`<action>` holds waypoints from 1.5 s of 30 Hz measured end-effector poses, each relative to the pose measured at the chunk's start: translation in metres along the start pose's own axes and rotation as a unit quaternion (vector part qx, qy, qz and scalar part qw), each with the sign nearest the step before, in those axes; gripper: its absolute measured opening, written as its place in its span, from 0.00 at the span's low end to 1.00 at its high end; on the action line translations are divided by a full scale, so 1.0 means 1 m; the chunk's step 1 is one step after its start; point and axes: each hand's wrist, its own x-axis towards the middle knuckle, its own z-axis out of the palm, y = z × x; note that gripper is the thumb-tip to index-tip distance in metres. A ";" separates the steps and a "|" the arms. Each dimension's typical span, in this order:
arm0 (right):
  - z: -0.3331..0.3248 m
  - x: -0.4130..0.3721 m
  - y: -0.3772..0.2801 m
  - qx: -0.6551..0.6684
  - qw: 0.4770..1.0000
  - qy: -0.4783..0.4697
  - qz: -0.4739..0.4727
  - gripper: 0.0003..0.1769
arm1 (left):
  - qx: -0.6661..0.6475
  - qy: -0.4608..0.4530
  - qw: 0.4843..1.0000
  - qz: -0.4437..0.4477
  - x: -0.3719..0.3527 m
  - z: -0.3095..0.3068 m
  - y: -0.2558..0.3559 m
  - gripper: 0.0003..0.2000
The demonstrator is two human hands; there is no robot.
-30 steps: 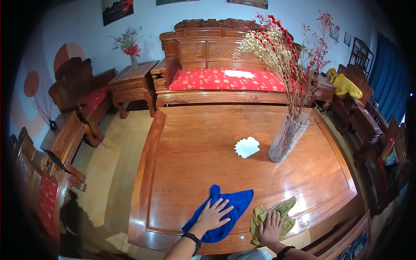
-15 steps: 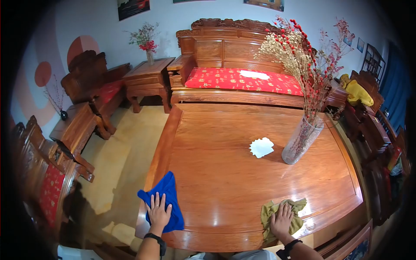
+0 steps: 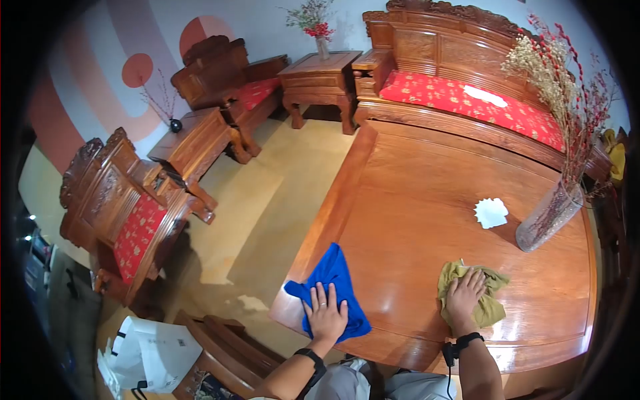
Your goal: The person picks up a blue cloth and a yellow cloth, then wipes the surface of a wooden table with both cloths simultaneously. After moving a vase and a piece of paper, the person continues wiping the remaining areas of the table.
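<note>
My left hand (image 3: 327, 316) lies flat on a blue cloth (image 3: 337, 273) with its fingers spread. That cloth covers part of the near left corner of a polished wooden table (image 3: 407, 200), one flap reaching the edge. To the right, my right hand (image 3: 466, 298) presses flat on a crumpled olive-yellow cloth (image 3: 493, 303), fingers stretched out. The cloth rests on the tabletop, in from the near edge. Beyond it lies a white jagged-edged piece (image 3: 491, 213), and beside that stands a clear vase (image 3: 543, 220) of dried flowers.
A carved wooden sofa (image 3: 460, 53) with a red cushion stands along the table's far side. At left are a side table (image 3: 193, 143) and a carved chair (image 3: 143, 223). A white paper bag (image 3: 157, 353) sits at the lower left, near my left arm.
The view has turned left, bringing the white bag into sight. My right hand and the olive-yellow cloth have shifted inward over the table, away from its near right corner. The left hand stays on the blue cloth.
</note>
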 end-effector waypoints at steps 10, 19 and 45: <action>-0.028 -0.109 -0.052 0.067 0.914 -0.100 -0.387 0.38 | 0.000 -0.015 1.000 -0.002 0.002 0.003 -0.002 0.34; -0.058 -0.133 0.099 0.080 0.931 -0.129 -0.332 0.37 | 0.099 -0.028 0.988 0.115 0.026 0.015 0.011 0.36; -0.025 -0.125 0.049 0.073 0.966 -0.022 -0.246 0.39 | -0.061 -0.050 0.947 0.312 -0.043 -0.006 0.045 0.32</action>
